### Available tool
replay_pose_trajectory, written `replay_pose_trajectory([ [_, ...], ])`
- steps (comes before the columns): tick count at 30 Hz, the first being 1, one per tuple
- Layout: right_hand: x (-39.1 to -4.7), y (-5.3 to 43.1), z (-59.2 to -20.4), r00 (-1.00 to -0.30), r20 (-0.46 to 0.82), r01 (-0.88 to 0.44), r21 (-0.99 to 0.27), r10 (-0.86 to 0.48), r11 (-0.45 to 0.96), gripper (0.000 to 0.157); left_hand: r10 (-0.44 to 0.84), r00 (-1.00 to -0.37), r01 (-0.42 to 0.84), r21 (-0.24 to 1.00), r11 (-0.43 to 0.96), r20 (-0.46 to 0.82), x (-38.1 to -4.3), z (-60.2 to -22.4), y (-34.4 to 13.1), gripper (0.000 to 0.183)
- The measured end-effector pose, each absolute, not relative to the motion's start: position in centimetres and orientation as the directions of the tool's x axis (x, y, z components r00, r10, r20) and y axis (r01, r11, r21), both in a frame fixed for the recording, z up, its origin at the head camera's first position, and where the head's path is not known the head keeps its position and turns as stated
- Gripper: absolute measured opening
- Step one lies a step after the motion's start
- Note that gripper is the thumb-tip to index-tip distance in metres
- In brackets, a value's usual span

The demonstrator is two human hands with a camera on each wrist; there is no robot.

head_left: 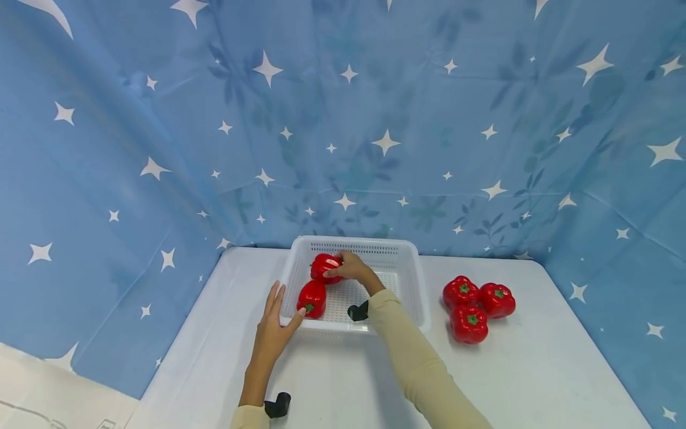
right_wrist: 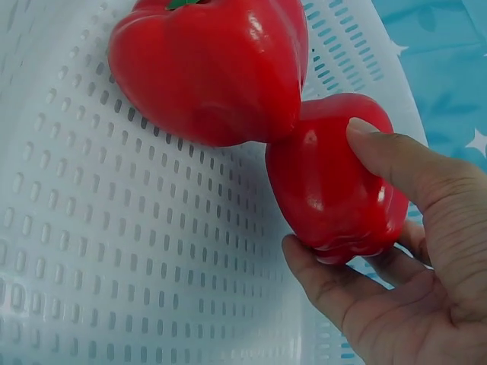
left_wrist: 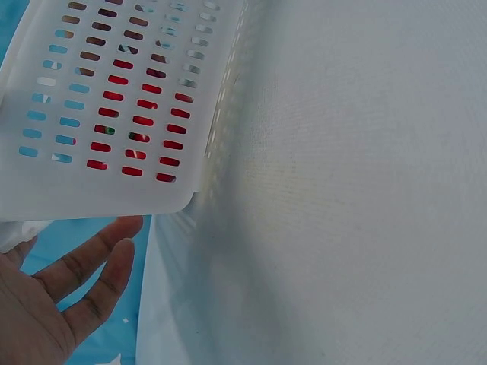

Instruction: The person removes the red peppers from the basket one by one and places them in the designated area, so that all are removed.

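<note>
Right-hand grip (head_left: 351,267) is curled round and holds a red bell pepper (head_left: 321,266), thumb across its flank, fingers about the lobed end. Held pepper is inside the white basket (head_left: 420,295), towards the basket's far left, stem end facing the left wall. Whether it bears on the basket floor cannot be confirmed. Handling, by judgement: skin is glossy and smooth, hence probably slippery; the even shine suggests a light, stiff imitation, though weight is not verifiable. Best hold is across the broad sides near the lobed end, as now taken, leaving the small stem unloaded. Second pepper (head_left: 312,297) lies in the basket's near left corner, stem towards the near wall, and appears to touch the held one. Left-hand grip (head_left: 271,333) is spread at that same corner of the basket, fingers extended; contact with the basket cannot be determined. Three further peppers (head_left: 468,330) sit clustered right of the basket on the white table (head_left: 536,357). Starred blue cloth (head_left: 348,119) hangs beyond the basket.
</note>
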State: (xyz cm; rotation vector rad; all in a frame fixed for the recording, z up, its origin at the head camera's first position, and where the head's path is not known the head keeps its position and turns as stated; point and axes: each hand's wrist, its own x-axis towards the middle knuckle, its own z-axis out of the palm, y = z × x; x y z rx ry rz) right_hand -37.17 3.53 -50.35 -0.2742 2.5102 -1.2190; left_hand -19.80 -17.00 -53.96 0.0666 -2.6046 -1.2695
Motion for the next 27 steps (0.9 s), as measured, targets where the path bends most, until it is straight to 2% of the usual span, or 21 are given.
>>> replay_pose_trajectory([
  [17,-37.2,4.6,-49.0,-0.909,-0.236,0.046,-0.877,-0.344,0.478,0.061,-0.138,-0.962,0.098,0.772,0.628,0.234,-19.9,-54.2,-17.2,0.085],
  [27,-37.6,5.3,-48.3,-0.899,-0.26,0.124,-0.924,-0.354,0.362,0.071,-0.137,-0.961,0.103,0.772,0.627,0.24,-19.9,-54.3,-17.1,0.085],
])
